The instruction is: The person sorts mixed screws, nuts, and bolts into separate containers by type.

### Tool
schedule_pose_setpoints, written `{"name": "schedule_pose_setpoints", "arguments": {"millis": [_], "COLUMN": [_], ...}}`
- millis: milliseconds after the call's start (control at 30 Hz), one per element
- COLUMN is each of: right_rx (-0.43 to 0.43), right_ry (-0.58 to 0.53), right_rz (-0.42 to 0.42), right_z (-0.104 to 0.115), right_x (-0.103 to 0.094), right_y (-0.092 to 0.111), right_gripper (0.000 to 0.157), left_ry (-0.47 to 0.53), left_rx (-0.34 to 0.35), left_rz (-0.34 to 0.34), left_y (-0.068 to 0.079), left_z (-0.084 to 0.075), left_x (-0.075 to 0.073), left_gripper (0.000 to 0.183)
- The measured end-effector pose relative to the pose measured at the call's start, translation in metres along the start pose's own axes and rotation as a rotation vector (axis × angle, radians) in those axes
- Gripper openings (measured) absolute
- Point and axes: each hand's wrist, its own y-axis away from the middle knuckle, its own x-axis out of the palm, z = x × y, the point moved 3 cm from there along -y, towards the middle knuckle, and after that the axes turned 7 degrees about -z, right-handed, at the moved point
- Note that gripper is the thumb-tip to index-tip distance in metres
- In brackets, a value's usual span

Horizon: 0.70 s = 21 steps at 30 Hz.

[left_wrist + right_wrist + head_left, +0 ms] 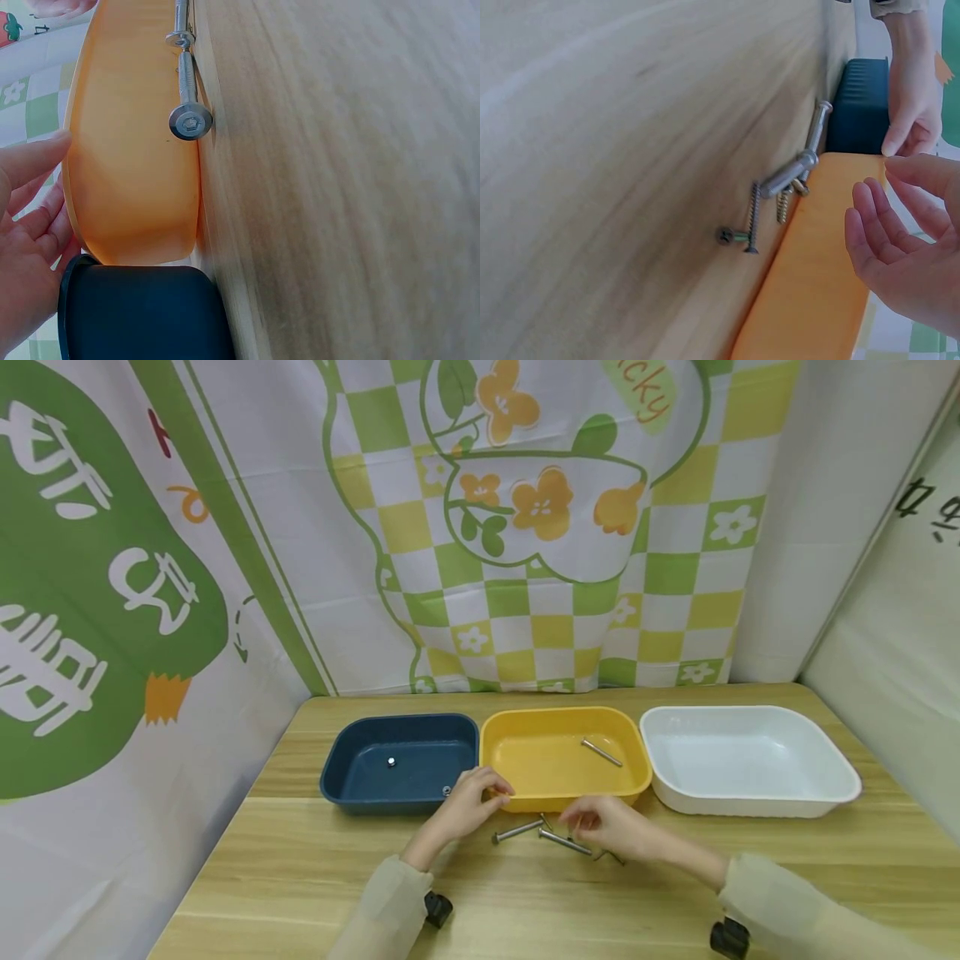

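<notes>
On the surface (pixel 277 893), just before the near wall of the yellow tray (pixel 525 760), lie the loose fasteners: a left bolt (pixel 519 832), a second bolt (pixel 566 842) whose head is near the tip of the first, and several small screws. Of these screws, one is brass-coloured (pixel 782 206) and lies beside the bolts; a grey screw (pixel 754 217) and a cross-slotted screw (pixel 725 236) appear to meet at the near end of the group.

My right grip (pixel 618 828) is positioned above the fasteners. Its thumb and fingers are apart, loosely bent, with nothing between them. My left grip (pixel 465 806) is at the near left corner of the yellow tray; thumb and fingers are apart, the thumb apparently touching the rim. I cannot tell whether it bears any load.

Step in hand, as I judge it: selecting one fastener for pickup; contact not yet made. The next move calls for the right thumb and fingertips to close across a single shank, leaving neighbouring screws undisturbed.

Farther out, one long bolt (pixel 602 752) lies inside the yellow tray. The blue tray (pixel 420 772), to its left, contains two nuts (pixel 391 762). The white tray (pixel 750 760) stands to the right. Behind all three hangs a checked cloth (pixel 525 635).
</notes>
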Motion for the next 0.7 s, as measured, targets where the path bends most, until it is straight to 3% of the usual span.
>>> {"name": "schedule_pose_setpoints", "arguments": {"millis": [700], "right_rx": [0.012], "right_ry": [0.025], "right_rz": [0.013], "right_z": [-0.010], "right_x": [0.017], "right_y": [0.001], "right_gripper": [0.019], "left_ry": [-0.011], "left_rx": [0.013], "left_rz": [-0.013], "left_y": [0.000], "left_z": [0.001], "left_x": [0.001], "left_gripper": [0.006]}}
